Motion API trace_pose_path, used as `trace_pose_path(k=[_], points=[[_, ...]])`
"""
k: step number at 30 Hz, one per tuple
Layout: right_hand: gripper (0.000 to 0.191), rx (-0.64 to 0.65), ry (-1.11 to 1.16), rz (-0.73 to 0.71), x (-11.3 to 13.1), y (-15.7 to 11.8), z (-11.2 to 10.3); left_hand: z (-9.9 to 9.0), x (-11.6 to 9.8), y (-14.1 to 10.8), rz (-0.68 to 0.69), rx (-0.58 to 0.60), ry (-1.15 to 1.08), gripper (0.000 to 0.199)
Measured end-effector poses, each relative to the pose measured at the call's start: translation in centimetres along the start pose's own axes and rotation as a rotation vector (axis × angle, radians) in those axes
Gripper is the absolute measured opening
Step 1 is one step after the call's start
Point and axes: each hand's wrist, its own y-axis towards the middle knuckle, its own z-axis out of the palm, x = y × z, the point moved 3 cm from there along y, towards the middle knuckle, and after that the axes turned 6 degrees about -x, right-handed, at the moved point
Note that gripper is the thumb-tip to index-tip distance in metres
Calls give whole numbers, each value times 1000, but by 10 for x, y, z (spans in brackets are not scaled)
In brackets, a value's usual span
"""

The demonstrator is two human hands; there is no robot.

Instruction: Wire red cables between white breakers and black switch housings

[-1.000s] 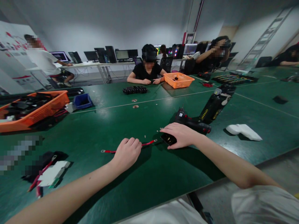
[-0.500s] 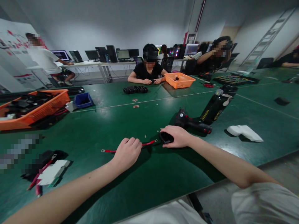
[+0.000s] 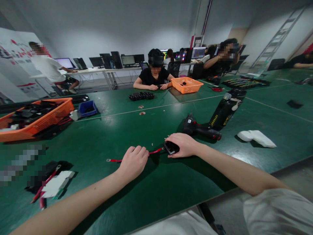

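Observation:
My left hand (image 3: pixel 135 160) is closed around the middle of a red cable (image 3: pixel 155 151) that has a metal ring terminal on each end. One terminal sticks out to the left of the hand; the other points right, at the edge of a small black plastic housing (image 3: pixel 171 148). Whether that terminal is inside the housing or only against it, I cannot tell. My right hand (image 3: pixel 186 144) grips the housing from the right, its hollow side towards me. Just behind the right hand lies a black cordless screwdriver (image 3: pixel 201 129).
A black cylinder (image 3: pixel 223 112) and a white crumpled piece (image 3: pixel 256 138) lie at the right. At the left are an orange basket (image 3: pixel 52 118) of black parts, a blue bin (image 3: pixel 87 108) and a white block (image 3: pixel 58 184) with red cables. A co-worker (image 3: pixel 155 73) sits opposite.
My right hand has brought the black housing left and turned it slightly, so it now meets the cable's right terminal. My left hand has kept its hold on the cable.

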Motion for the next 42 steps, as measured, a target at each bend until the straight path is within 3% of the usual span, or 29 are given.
trace_pose_path(k=[12, 19, 23, 27, 32, 38, 42], points=[[62, 25, -44, 37, 21, 5, 8, 0, 0, 1, -10, 19, -11, 15], [74, 52, -93, 66, 22, 3, 10, 0, -1, 1, -20, 35, 4, 14], [82, 94, 15, 36, 19, 1, 1, 0, -1, 1, -27, 33, 14, 13], [52, 10, 94, 54, -5, -4, -19, 1, -1, 0, -18, 25, 18, 13], [30, -107, -125, 190, -46, -16, -36, 0, -1, 0, -19, 28, 12, 14], [15, 38, -171, 148, -56, -25, -36, 0, -1, 0, -19, 12, -4, 14], [17, 93, -180, 153, -54, -28, -33, 0, 0, 0, -21, 18, 3, 15]])
